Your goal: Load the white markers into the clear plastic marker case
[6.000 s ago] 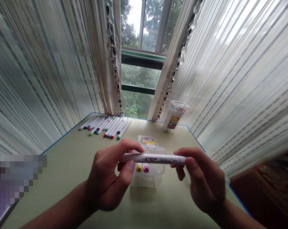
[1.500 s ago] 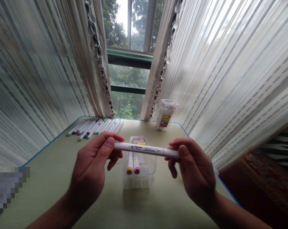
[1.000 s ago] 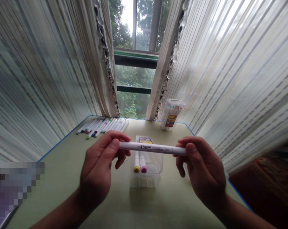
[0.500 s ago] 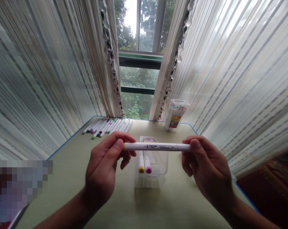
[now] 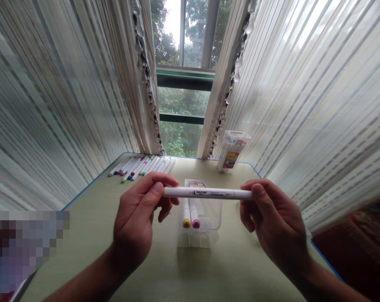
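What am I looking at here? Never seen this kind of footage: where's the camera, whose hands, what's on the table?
There is no machine here. All the pictures come from one camera worn on a person's head, looking forward and down, so the two bare hands are the wearer's own.

The left hand and right hand pinch the two ends of a white marker, held level above a green table.

Right under the marker sits a clear box with two markers in it, one yellow-capped and one pink-capped. A row of markers lies at the far left of the table, and a second clear case stands at the far right.

Striped curtains hang on both sides of a window. The lower left corner is blurred out.
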A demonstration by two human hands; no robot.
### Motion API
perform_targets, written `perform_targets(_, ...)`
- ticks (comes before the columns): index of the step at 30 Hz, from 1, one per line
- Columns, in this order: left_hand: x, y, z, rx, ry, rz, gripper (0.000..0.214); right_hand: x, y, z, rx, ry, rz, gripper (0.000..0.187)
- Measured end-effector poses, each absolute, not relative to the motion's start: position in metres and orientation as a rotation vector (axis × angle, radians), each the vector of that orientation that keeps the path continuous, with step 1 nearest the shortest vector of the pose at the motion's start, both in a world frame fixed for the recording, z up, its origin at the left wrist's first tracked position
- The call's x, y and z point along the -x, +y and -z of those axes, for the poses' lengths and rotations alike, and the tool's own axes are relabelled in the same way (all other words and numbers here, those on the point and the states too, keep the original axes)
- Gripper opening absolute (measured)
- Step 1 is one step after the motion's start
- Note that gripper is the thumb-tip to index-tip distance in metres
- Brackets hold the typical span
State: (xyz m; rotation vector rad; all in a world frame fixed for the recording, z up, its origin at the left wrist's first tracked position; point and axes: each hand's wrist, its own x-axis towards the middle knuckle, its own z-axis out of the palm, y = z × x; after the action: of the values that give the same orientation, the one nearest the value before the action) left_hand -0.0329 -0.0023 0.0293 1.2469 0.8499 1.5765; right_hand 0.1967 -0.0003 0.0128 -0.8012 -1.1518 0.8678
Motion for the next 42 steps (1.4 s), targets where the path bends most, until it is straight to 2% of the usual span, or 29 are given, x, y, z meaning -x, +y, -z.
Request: perform_targets(42,0.044,0.007,-0.021,-1.313,0.932,-1.571,0.014,-0.194,-0.003,-0.014,0.755,-1.194,-0.844,0.024)
